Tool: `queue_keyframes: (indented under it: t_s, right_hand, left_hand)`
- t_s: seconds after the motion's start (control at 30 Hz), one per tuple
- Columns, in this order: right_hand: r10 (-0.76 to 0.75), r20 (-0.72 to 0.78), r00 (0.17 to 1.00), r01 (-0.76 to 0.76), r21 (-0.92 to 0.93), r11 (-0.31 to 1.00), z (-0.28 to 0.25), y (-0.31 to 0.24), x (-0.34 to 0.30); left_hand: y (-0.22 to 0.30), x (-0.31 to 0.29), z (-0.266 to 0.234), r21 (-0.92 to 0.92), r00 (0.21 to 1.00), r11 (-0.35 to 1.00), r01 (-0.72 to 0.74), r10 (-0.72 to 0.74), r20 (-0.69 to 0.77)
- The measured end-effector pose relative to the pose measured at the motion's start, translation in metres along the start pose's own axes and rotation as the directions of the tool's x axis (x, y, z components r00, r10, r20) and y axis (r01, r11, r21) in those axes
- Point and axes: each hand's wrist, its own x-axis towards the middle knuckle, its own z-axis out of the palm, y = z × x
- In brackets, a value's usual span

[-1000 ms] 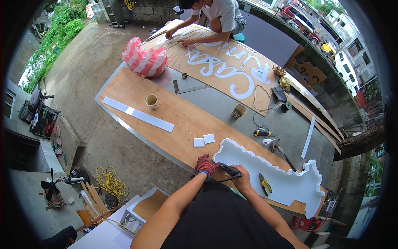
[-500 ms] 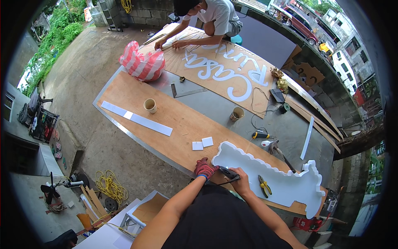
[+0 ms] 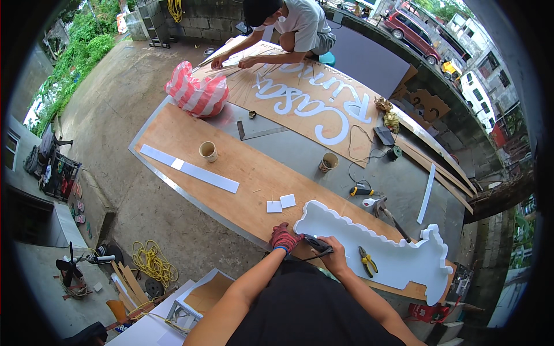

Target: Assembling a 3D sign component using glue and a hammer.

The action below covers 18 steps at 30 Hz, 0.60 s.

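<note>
A red and dark knit glove covers my left hand [image 3: 283,237], whose fingers are bent together at the left end of a white scalloped sign shell [image 3: 369,246] with a raised rim. Whatever those fingers pinch is too small to make out. In my bare right hand [image 3: 333,254] is a black handheld tool [image 3: 317,244] with a cable, its front end close to my gloved fingertips. Yellow-handled pliers [image 3: 367,261] lie inside the shell. Two small white squares [image 3: 281,203] rest on the plywood board [image 3: 248,216] just beyond my left hand.
A white strip [image 3: 190,168] and two cups [image 3: 208,151] stand farther off, near a striped plastic bag [image 3: 197,92]. A hammer [image 3: 392,218] lies against the shell's far rim, beside a yellow-black tool [image 3: 362,190]. Across the table a co-worker [image 3: 294,34] bends over a lettered board [image 3: 306,104].
My hands keep almost the same place at the shell's left end, with the black tool still in my right. The co-worker's head and hands have shifted slightly.
</note>
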Motion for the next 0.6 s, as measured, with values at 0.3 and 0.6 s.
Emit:
queue_keyframes:
  t_s: [0.3, 0.6]
  right_hand:
    - [0.003, 0.003, 1.0, -0.003, -0.006, 1.0, 0.0003, -0.0002, -0.001]
    - [-0.013, -0.013, 1.0, 0.013, 0.005, 1.0, 0.0009, 0.0004, 0.002]
  left_hand:
    - [0.0001, -0.003, -0.0013, -0.028, 1.0, 1.0, 0.007, -0.008, -0.007]
    - [0.0012, -0.0031, -0.0015, -0.01, 1.0, 1.0, -0.006, 0.006, -0.013]
